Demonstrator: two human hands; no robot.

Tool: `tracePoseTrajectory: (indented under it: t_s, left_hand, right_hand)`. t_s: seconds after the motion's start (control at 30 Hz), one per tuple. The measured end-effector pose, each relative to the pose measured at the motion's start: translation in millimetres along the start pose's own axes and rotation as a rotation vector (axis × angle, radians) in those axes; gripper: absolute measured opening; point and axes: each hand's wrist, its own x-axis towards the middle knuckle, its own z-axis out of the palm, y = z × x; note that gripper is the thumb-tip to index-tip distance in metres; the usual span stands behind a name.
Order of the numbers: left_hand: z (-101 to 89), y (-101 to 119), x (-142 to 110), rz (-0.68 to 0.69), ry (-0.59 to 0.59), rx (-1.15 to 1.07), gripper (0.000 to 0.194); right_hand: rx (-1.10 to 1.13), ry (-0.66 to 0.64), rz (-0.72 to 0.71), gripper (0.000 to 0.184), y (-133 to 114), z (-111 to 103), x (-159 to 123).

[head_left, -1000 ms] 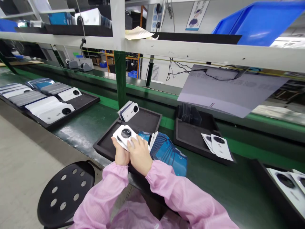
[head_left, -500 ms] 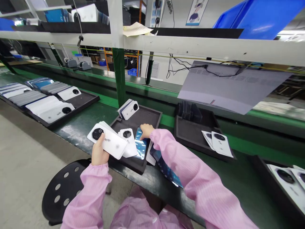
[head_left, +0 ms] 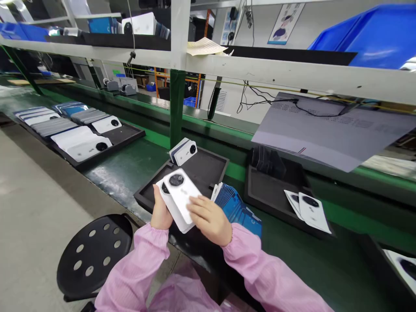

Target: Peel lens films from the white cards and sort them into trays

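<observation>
My left hand (head_left: 161,213) is wrapped round a small stack of white phone back panels (head_left: 171,209) with round black camera areas. The uppermost panel (head_left: 182,190) lies a little askew on that stack, and my right hand (head_left: 210,220) grips its right edge, thumb hidden. Both hands are above the near edge of a black tray (head_left: 208,164). At the tray's far left corner, a few white panels (head_left: 185,153) lean together. Right of my right hand spreads a fan of blue-faced panels (head_left: 238,210), partly covered by the sleeve.
Another black tray (head_left: 266,186) on the right bears two white panels (head_left: 313,212) and dark clear pieces. A fuller tray (head_left: 133,135) lies at left, by the green bench edge. A black stool (head_left: 95,255) stands at lower left; a grey sheet (head_left: 331,130) hangs under the shelf.
Half a second ago my right hand was at a blue-faced panel in the tray, with my left holding the stack further left. Now both hands are together on the stack, and that blue face is out of sight.
</observation>
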Motion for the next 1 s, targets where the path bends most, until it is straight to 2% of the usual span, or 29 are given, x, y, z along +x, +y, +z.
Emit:
tracePoseTrajectory:
  t_s: [0.07, 0.13, 0.17, 0.2, 0.23, 0.3, 0.33, 0.4, 0.53, 0.63, 0.8, 1.0]
  left_hand:
    - [1.2, -4, -1, -0.047, -0.013, -0.015, 0.065]
    - [-2.9, -3, -1, -0.073, 0.027, 0.004, 0.045]
    - [-6.5, 0, 0, -0.062, 0.06, 0.019, 0.033]
    - [-10.6, 5, 1, -0.037, 0.09, 0.029, 0.025]
    - [-15.1, 11, 2, 0.004, 0.118, 0.03, 0.022]
    - [-23.7, 23, 3, 0.106, 0.172, 0.03, 0.02]
    - [-27.6, 29, 4, 0.153, 0.195, 0.033, 0.02]
    - [-33.9, 36, 5, 0.225, 0.227, 0.046, 0.02]
    - [-42.0, 33, 6, 0.285, 0.244, 0.078, 0.022]
    - [-44.5, 26, 7, 0.309, 0.237, 0.084, 0.023]
    - [-46.1, 22, 7, 0.323, 0.223, 0.088, 0.026]
    - [-52.3, 18, 5, 0.345, 0.223, 0.084, 0.029]
  right_hand:
    - [0.057, -0.128, 0.002, 0.013, -8, 9, -7]
    - [0.184, -0.266, 0.011, 0.01, -7, 10, -5]
    - [0.252, -0.324, 0.065, 0.011, -4, 8, -2]
    - [0.301, -0.38, 0.194, 0.015, 2, 8, 3]
    - [0.317, -0.425, 0.385, 0.019, 10, 8, 8]
    - [0.253, -0.507, 0.851, 0.024, 31, 15, 20]
    - [0.208, -0.542, 1.002, 0.028, 42, 23, 24]
    - [0.177, -0.627, 1.143, 0.038, 60, 42, 32]
    - [0.117, -0.737, 1.292, 0.073, 66, 80, 39]
    - [0.094, -0.77, 1.369, 0.083, 57, 93, 42]
    - [0.164, -0.831, 1.424, 0.078, 60, 101, 44]
    - [0.279, -0.857, 1.389, 0.046, 77, 104, 45]
